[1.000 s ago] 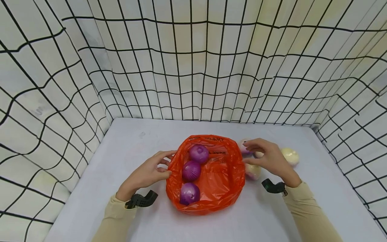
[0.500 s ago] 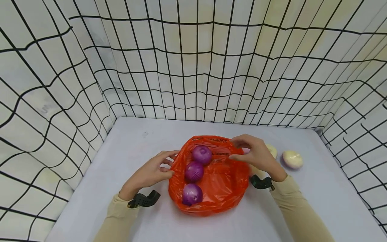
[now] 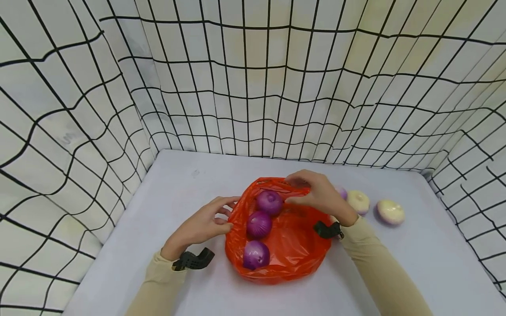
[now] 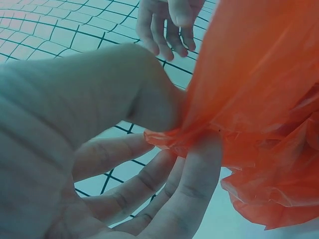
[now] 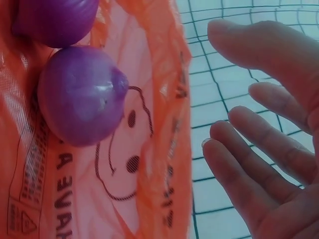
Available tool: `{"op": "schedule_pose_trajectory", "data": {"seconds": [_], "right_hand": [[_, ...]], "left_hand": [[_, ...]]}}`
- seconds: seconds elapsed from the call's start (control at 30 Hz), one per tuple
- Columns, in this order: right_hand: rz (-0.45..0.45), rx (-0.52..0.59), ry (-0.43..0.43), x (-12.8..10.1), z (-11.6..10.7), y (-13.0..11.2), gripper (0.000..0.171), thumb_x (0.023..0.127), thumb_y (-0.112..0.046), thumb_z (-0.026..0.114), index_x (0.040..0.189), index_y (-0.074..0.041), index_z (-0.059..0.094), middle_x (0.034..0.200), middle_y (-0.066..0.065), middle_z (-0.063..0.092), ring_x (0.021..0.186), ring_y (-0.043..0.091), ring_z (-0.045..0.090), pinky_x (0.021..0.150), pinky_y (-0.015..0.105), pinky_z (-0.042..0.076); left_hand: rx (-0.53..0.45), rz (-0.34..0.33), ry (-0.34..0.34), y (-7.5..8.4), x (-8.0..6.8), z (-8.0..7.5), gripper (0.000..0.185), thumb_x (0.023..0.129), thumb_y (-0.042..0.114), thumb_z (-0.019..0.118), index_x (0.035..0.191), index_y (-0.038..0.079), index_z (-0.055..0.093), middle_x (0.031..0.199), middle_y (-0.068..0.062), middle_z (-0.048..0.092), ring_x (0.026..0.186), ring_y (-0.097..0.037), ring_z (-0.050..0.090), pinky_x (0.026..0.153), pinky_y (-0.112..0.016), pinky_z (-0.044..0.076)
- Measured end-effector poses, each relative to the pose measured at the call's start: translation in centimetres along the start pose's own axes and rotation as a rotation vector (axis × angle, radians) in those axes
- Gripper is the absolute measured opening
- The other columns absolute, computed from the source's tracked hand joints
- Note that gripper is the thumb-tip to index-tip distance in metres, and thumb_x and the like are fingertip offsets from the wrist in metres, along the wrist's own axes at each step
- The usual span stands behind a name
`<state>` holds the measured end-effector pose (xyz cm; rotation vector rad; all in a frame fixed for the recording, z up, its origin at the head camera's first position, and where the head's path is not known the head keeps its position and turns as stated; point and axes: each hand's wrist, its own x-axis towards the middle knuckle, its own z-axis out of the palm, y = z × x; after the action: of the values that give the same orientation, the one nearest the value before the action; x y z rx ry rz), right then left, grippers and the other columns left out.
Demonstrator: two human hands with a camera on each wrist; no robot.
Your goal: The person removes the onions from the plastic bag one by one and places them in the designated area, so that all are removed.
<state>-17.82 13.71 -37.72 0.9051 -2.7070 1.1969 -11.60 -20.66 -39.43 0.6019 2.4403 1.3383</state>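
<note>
1. On the table (image 3: 189,184): orange bag (image 3: 292,245), mouth open, lying flat at centre.
2. Inside the bag: three purple onions (image 3: 259,224) in a row.
3. Right of the bag: three pale onions (image 3: 358,201) on the table, not yet bagged, by my judgement.
4. Left hand (image 3: 201,226): thumb and forefinger pinch the bag's left rim.
5. Right hand (image 3: 318,195): over the far rim, fingers spread and loose, gripping nothing; contact with the rim unclear.
</note>
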Motion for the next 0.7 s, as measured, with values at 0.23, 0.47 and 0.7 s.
{"op": "schedule_pose_trajectory", "data": {"seconds": [0.23,0.47,0.7], "right_hand": [[0.015,-0.008,-0.038,1.3,1.5,0.0,0.054,0.078,-0.024,0.091,0.125,-0.011,0.071,0.122,0.007,0.074,0.113,0.024,0.071,0.102,0.047,0.059],[0.044,-0.014,-0.06,2.0,2.3,0.5,0.055,0.078,-0.025,0.091,0.128,-0.014,0.07,0.123,0.004,0.073,0.114,0.023,0.07,0.103,0.047,0.058],[0.02,-0.037,-0.086,2.3,3.1,1.1,0.056,0.079,-0.029,0.09,0.129,-0.014,0.069,0.124,0.005,0.073,0.114,0.024,0.07,0.101,0.047,0.059]], "left_hand": [[0.003,0.009,-0.002,-0.1,0.0,-0.2,0.066,0.089,0.014,0.067,0.153,0.011,0.048,0.136,-0.015,0.056,0.122,-0.029,0.06,0.093,-0.03,0.063],[-0.008,-0.003,-0.004,-0.1,0.1,-0.3,0.067,0.089,0.014,0.067,0.153,0.01,0.048,0.137,-0.015,0.056,0.122,-0.028,0.06,0.092,-0.029,0.063],[-0.018,-0.015,-0.001,-0.4,0.1,-0.3,0.068,0.088,0.013,0.068,0.153,0.011,0.048,0.138,-0.015,0.056,0.122,-0.028,0.06,0.091,-0.028,0.063]]}}
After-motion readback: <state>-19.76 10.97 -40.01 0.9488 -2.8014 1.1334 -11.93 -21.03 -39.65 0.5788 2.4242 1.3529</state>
